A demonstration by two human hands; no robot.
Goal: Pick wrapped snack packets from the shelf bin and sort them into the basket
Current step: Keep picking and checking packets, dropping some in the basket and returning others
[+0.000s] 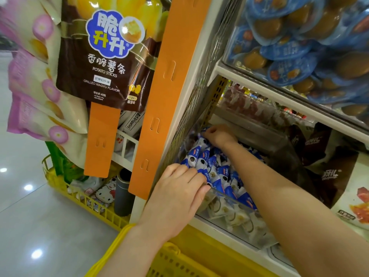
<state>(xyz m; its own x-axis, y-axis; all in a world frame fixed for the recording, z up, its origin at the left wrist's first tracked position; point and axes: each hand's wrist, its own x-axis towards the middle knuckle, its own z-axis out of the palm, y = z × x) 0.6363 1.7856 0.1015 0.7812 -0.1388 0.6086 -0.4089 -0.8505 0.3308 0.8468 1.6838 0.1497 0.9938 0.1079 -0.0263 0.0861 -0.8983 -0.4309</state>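
Snack packets (211,168) fill the clear bin (233,198) at centre frame, the right hand (218,135) pinches one at the back, the left hand (179,188) curls close-set fingers over others.

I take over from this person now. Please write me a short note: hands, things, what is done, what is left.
Left hand: on the packets at the front rim of the clear bin; grip unclear.
Right hand: curled round packets at the bin's back.
Yellow basket: hangs from the left forearm, below the bin; inside hidden.
Done: cannot tell. Left: lift packets out, drop them in the basket.
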